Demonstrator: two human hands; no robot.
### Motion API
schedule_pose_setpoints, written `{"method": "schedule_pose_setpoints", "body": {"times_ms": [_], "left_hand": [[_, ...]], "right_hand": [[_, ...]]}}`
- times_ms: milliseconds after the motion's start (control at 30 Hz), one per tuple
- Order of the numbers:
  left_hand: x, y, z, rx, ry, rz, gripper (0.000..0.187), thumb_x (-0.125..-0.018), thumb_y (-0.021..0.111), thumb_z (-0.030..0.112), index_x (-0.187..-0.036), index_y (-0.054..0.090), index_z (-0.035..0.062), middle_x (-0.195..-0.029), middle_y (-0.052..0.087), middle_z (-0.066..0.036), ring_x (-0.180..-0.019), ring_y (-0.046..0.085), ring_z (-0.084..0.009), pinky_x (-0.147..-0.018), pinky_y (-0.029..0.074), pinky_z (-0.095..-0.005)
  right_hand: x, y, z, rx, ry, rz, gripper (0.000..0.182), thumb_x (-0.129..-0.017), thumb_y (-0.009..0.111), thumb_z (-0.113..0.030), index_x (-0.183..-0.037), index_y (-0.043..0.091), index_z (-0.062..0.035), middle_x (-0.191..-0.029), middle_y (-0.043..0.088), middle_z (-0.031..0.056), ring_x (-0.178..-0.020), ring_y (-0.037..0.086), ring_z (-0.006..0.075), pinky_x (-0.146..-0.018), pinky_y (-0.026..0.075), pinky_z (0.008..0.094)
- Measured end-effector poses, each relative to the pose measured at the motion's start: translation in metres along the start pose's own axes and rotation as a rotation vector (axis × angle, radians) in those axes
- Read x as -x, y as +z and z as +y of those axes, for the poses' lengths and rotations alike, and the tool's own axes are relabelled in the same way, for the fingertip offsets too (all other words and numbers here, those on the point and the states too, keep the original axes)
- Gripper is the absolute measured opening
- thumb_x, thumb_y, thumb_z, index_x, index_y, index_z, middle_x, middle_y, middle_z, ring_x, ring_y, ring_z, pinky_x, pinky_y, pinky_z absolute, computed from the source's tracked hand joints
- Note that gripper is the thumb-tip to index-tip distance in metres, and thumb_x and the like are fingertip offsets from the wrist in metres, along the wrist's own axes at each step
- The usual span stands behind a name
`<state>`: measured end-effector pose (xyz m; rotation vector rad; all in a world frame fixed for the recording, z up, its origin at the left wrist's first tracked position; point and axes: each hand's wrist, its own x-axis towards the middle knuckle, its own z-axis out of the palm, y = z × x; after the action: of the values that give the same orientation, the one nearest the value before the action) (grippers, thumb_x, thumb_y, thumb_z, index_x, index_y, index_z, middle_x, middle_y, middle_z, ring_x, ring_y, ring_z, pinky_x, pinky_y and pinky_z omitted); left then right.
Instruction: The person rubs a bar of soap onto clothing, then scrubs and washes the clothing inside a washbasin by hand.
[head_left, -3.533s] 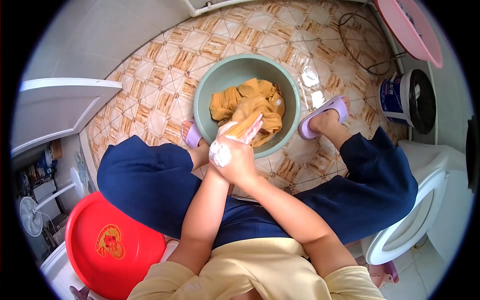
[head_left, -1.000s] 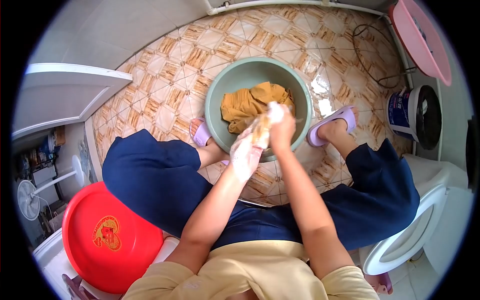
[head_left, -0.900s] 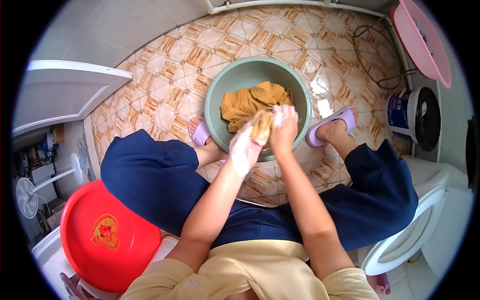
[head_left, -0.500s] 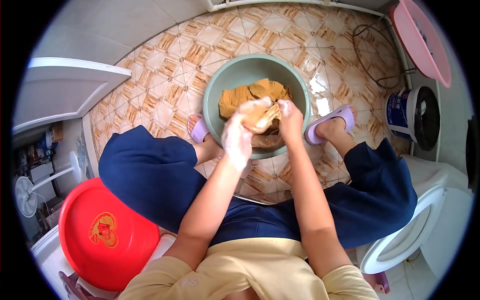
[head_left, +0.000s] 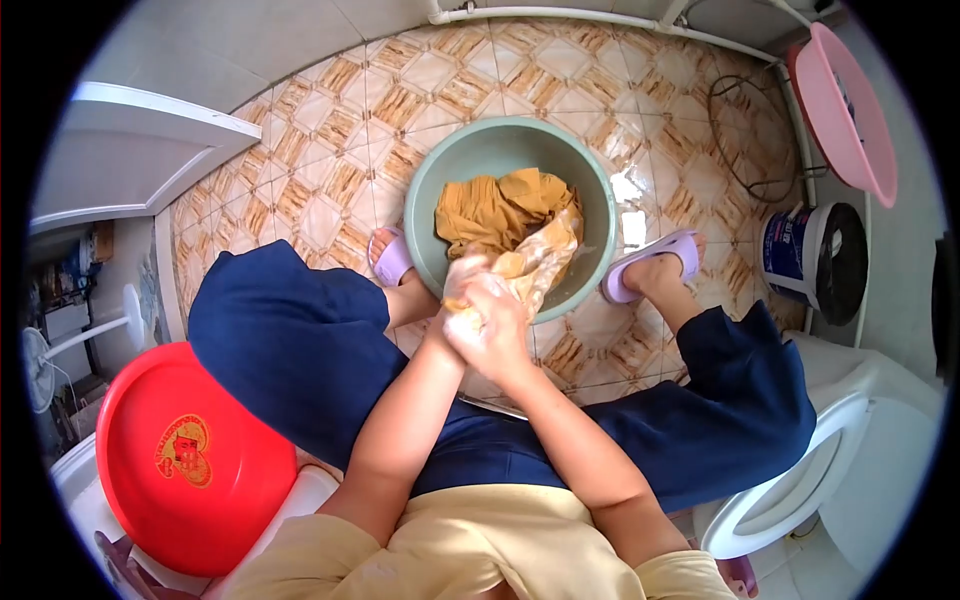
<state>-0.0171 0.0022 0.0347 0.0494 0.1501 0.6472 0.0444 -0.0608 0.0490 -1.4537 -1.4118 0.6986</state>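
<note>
A mustard-coloured garment [head_left: 505, 205] lies bunched in a green basin [head_left: 436, 150] on the floor between my feet. One soapy stretch of its cloth rises over the near side of the basin into my hands. My left hand [head_left: 455, 315], foamy and partly hidden behind the other, is closed around the cloth. Pressed against it, my right hand [head_left: 497, 325] also grips the garment, with white suds on the fabric. Some finger detail is blurred by motion.
A red basin [head_left: 215, 490] stands at the lower left. To the right are a toilet [head_left: 800, 490], a labelled bucket [head_left: 785, 250] and a pink basin [head_left: 850, 110]. A white door [head_left: 140, 150] is on the left. The tiled floor [head_left: 330, 150] has wet patches beside the basin.
My right hand has moved left and toward me, meeting my left hand. The hands were apart over the basin; now they are together near its edge, pulling a length of garment along.
</note>
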Motion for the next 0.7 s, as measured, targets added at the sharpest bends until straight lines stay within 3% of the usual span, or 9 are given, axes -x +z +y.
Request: {"method": "schedule_pose_setpoints", "body": {"times_ms": [100, 133, 333, 400, 433, 500, 533, 600, 700], "left_hand": [[0.018, -0.057, -0.032, -0.048, 0.191, 0.117, 0.035, -0.095, 0.041, 0.015, -0.124, 0.049, -0.0037, -0.120, 0.057, -0.013, -0.110, 0.057, -0.0205, -0.095, 0.045, -0.0314], [0.010, -0.039, -0.035, -0.444, 0.126, 0.554, 0.039, -0.096, 0.041, 0.016, -0.129, 0.045, -0.0037, -0.126, 0.053, -0.012, -0.115, 0.053, -0.0209, -0.098, 0.043, -0.0318], [0.003, -0.021, -0.020, -0.172, 0.209, 0.540, 0.039, -0.098, 0.037, 0.021, -0.132, 0.046, 0.0027, -0.125, 0.055, -0.013, -0.111, 0.056, -0.0216, -0.098, 0.043, -0.0326], [0.003, -0.061, -0.001, -0.647, 0.122, -0.014, 0.038, -0.097, 0.039, 0.020, -0.131, 0.047, 0.0036, -0.125, 0.055, -0.012, -0.110, 0.056, -0.0215, -0.098, 0.043, -0.0318], [0.004, -0.064, -0.007, -0.652, 0.124, -0.014, 0.038, -0.097, 0.039, 0.020, -0.131, 0.047, 0.0036, -0.125, 0.055, -0.012, -0.110, 0.056, -0.0215, -0.098, 0.043, -0.0318], [0.006, -0.053, -0.033, -0.200, 0.162, 0.602, 0.039, -0.093, 0.044, 0.013, -0.130, 0.047, 0.0009, -0.126, 0.054, -0.012, -0.112, 0.054, -0.0217, -0.099, 0.042, -0.0319], [0.001, -0.040, -0.036, -0.232, 0.189, 0.563, 0.041, -0.092, 0.039, 0.006, -0.133, 0.042, 0.0000, -0.129, 0.051, -0.014, -0.117, 0.052, -0.0256, -0.103, 0.039, -0.0355], [-0.002, -0.029, -0.032, -0.282, 0.153, 0.517, 0.041, -0.092, 0.039, 0.006, -0.132, 0.042, -0.0001, -0.131, 0.050, -0.014, -0.121, 0.049, -0.0244, -0.104, 0.038, -0.0356], [-0.008, -0.033, -0.018, -0.073, 0.177, 0.529, 0.043, -0.095, 0.036, 0.015, -0.135, 0.039, 0.0008, -0.132, 0.048, -0.013, -0.124, 0.045, -0.0239, -0.108, 0.033, -0.0380]], "right_hand": [[-0.010, 0.009, 0.065, -0.003, 0.364, 0.212, 0.021, -0.071, 0.064, -0.018, -0.086, 0.057, -0.0047, -0.080, 0.062, 0.0194, -0.077, 0.061, 0.0359, -0.072, 0.047, 0.0427], [-0.026, -0.011, 0.067, 0.011, 0.540, 0.210, 0.021, -0.072, 0.064, -0.016, -0.088, 0.055, -0.0046, -0.081, 0.061, 0.0191, -0.076, 0.060, 0.0348, -0.071, 0.047, 0.0431], [-0.012, 0.003, 0.055, 0.251, 0.186, 0.270, 0.026, -0.076, 0.063, -0.023, -0.096, 0.057, -0.0071, -0.087, 0.060, 0.0171, -0.087, 0.059, 0.0340, -0.080, 0.045, 0.0407], [-0.018, -0.001, 0.057, 0.256, 0.287, 0.254, 0.025, -0.078, 0.063, -0.025, -0.094, 0.057, -0.0068, -0.087, 0.060, 0.0178, -0.086, 0.059, 0.0342, -0.078, 0.045, 0.0415], [-0.025, -0.004, 0.060, 0.259, 0.387, 0.236, 0.024, -0.079, 0.063, -0.026, -0.092, 0.058, -0.0064, -0.087, 0.059, 0.0186, -0.085, 0.058, 0.0344, -0.077, 0.045, 0.0423], [-0.031, -0.011, 0.065, 0.261, 0.606, 0.199, 0.023, -0.082, 0.062, -0.028, -0.088, 0.058, -0.0058, -0.087, 0.059, 0.0201, -0.084, 0.058, 0.0348, -0.074, 0.044, 0.0439], [-0.035, -0.017, 0.070, 0.264, 0.715, 0.190, 0.024, -0.084, 0.062, -0.029, -0.086, 0.058, -0.0054, -0.088, 0.059, 0.0209, -0.083, 0.058, 0.0350, -0.073, 0.044, 0.0447], [-0.033, -0.026, 0.087, 0.406, 0.381, 0.416, 0.025, -0.086, 0.060, -0.028, -0.085, 0.056, -0.0043, -0.088, 0.059, 0.0194, -0.083, 0.057, 0.0351, -0.070, 0.042, 0.0466], [-0.020, -0.010, 0.038, 0.318, 0.255, 0.291, 0.024, -0.084, 0.058, -0.027, -0.090, 0.057, -0.0040, -0.090, 0.057, 0.0193, -0.089, 0.056, 0.0357, -0.071, 0.042, 0.0470]]}}
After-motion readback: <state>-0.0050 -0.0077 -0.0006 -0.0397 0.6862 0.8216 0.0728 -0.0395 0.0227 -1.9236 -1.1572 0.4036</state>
